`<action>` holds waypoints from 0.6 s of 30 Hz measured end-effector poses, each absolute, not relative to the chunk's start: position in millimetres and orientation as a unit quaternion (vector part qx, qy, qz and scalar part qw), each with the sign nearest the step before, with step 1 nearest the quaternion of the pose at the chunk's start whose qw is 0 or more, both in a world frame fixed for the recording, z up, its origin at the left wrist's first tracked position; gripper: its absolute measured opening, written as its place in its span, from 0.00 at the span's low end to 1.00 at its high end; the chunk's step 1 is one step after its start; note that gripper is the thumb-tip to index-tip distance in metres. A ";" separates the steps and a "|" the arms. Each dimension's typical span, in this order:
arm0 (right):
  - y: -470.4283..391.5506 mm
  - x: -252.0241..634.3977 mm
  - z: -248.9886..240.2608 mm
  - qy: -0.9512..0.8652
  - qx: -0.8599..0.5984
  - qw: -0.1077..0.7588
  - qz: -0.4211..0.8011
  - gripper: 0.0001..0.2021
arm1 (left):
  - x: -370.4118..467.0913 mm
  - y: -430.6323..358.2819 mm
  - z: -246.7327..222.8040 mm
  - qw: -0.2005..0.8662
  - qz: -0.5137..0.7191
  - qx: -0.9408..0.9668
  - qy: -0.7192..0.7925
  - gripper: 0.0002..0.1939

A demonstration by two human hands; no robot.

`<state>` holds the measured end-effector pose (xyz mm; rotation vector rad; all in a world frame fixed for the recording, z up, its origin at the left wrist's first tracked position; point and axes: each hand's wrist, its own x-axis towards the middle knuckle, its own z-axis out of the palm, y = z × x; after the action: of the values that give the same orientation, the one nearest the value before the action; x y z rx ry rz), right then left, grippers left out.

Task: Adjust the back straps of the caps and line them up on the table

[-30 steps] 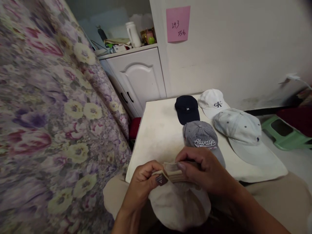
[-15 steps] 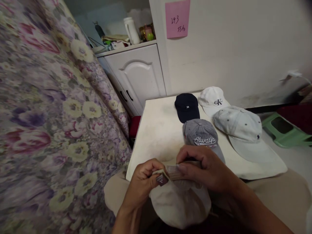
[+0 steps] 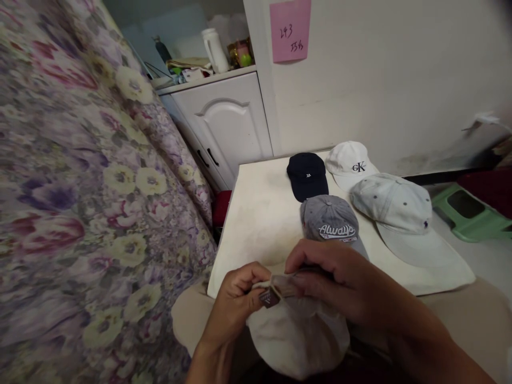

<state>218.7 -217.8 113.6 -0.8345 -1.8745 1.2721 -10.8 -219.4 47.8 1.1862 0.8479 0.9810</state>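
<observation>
Between my hands, over my lap, is a beige cap with its inside band toward me. My left hand pinches the strap end, where a small brown tag hangs. My right hand is closed on the band at the other side, its fingertips partly hidden in the fold. Just beyond my right hand lies a grey cap with white "Always" lettering. Behind it sit a navy cap, a white cap marked CK, and a pale grey cap.
The caps rest on a cream-covered table. A floral curtain hangs along the left. A white cabinet and a wall with a pink note stand behind. To the right is a green plastic stool.
The brown tag and strap end have shifted slightly right and down, and my right hand has edged left. Both hands keep hold of the beige cap. The other caps stay put.
</observation>
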 end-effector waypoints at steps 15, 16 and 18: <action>-211.1 209.3 90.1 -0.683 -0.323 0.367 0.543 0.07 | -9.7 -220.8 46.5 0.643 0.430 0.514 0.370 0.14; -210.8 209.2 89.6 -0.684 -0.324 0.367 0.540 0.07 | -9.3 -220.7 46.8 0.644 0.429 0.512 0.373 0.15; -210.4 208.8 88.5 -0.684 -0.325 0.365 0.541 0.07 | -8.4 -220.6 47.4 0.645 0.426 0.508 0.380 0.16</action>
<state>208.8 -210.4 88.5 -0.8367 -1.7604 1.3923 -8.4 -220.6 47.4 1.1554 0.8644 0.9705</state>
